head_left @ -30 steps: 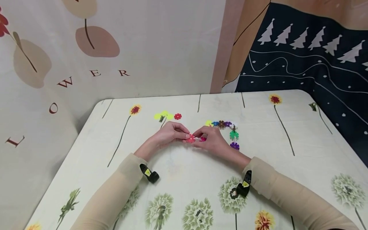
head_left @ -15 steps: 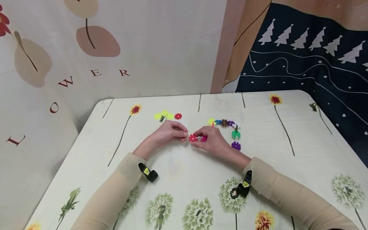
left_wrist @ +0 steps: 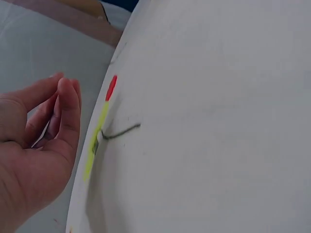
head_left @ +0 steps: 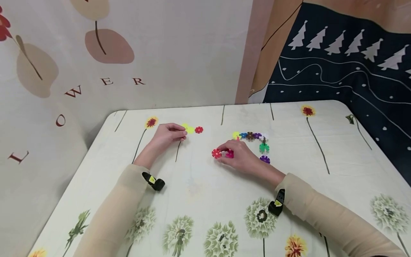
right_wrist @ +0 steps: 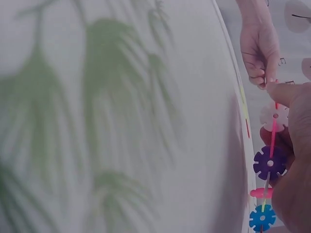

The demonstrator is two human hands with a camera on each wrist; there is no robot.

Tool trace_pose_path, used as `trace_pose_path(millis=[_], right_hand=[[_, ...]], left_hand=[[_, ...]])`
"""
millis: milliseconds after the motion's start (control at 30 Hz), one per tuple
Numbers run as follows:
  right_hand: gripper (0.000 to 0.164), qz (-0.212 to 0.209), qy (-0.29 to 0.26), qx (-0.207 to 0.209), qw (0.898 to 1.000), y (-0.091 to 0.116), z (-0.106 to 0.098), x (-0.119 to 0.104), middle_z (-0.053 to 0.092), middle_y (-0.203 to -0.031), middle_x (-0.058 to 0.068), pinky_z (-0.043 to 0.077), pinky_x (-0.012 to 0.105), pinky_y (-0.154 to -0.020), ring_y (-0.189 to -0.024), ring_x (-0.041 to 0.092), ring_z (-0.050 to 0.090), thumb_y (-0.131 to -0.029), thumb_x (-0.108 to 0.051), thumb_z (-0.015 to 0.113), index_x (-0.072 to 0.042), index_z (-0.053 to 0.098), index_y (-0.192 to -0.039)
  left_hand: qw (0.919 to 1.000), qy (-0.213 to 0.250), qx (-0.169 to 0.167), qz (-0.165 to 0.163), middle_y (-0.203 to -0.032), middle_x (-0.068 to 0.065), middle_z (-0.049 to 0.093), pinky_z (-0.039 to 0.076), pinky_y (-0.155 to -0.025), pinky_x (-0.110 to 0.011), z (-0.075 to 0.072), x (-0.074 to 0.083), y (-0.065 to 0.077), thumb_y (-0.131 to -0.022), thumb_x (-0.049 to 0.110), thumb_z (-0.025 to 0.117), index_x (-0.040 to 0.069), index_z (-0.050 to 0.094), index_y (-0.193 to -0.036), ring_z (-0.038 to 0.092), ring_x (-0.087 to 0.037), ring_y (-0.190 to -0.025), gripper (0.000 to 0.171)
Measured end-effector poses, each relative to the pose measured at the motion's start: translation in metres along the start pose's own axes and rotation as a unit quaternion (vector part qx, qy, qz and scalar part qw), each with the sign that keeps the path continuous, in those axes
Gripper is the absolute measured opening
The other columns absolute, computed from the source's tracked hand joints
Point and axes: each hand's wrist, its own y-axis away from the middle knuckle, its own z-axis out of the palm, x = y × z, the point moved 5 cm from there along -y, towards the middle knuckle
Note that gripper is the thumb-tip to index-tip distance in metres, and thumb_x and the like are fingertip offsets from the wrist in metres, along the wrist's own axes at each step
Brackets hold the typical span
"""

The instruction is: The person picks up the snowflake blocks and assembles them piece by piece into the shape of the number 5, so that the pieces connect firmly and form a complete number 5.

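In the head view my right hand (head_left: 241, 156) pinches a chain of flower-shaped interlocking discs near its red end disc (head_left: 216, 154). The chain passes behind the hand and bends round through a purple disc (head_left: 264, 159), a green disc (head_left: 264, 148), and a top row to a yellow disc (head_left: 236, 135). The right wrist view has a clear disc (right_wrist: 274, 116), a purple disc (right_wrist: 269, 163) and a blue disc (right_wrist: 262, 218) beside the palm. My left hand (head_left: 165, 136), loosely bent with nothing visible in it, hovers beside loose yellow discs (head_left: 189, 128), partly covering them.
A loose red disc (head_left: 199, 130) lies just right of the yellow ones. The table (head_left: 192, 200) has a flower-printed cloth; its far edge meets a printed wall hanging (head_left: 192, 53). A dark tree-patterned cloth (head_left: 334, 71) hangs at the right.
My left hand has let go of the red end disc and moved left and away to the yellow discs. The right hand keeps holding the chain, nearly in place.
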Motion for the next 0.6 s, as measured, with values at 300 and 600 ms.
trace_pose_path(millis=[300, 600], right_hand=[[0.033, 0.013, -0.014, -0.015, 1.000, 0.001, 0.001, 0.002, 0.073, -0.105, 0.005, 0.052, 0.041, -0.090, -0.097, 0.020, 0.066, -0.086, -0.017, 0.085, -0.003, 0.075, -0.114], [0.031, 0.011, -0.004, -0.031, 0.999, 0.002, 0.003, 0.002, 0.072, -0.104, 0.005, 0.050, 0.040, -0.089, -0.095, 0.020, 0.065, -0.086, -0.014, 0.083, -0.002, 0.074, -0.114]], left_hand=[[0.9931, -0.079, 0.082, 0.028, -0.105, -0.011, 0.069, 0.059, -0.084, -0.027, -0.036, 0.000, -0.014, -0.095, 0.004, 0.073, -0.012, 0.064, -0.126, 0.070, -0.008, -0.083, 0.037], [0.9785, -0.168, 0.115, 0.034, -0.112, -0.016, 0.067, 0.055, -0.078, -0.020, -0.044, -0.004, -0.019, -0.094, 0.009, 0.074, -0.005, 0.068, -0.125, 0.065, -0.010, -0.088, 0.034]])
